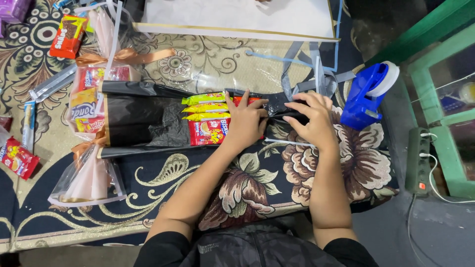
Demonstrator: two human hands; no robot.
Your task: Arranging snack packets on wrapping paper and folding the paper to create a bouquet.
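Note:
My left hand (245, 123) lies flat on a bunch of snack packets, a red one (207, 132) and several yellow ones (204, 105), that rest on a sheet of black wrapping paper (133, 116). My right hand (311, 118) presses its fingers down on the narrow right end of the black wrap (279, 106), beside the left hand. Grey ribbon strips (316, 74) lie just beyond the right hand.
A blue tape dispenser (368, 94) sits right of my right hand. Finished snack bouquets in clear wrap with orange bows (96, 74) lie at the left, with loose packets (67, 37) around. White paper (237, 17) lies at the top; a power strip (418, 160) sits on the floor.

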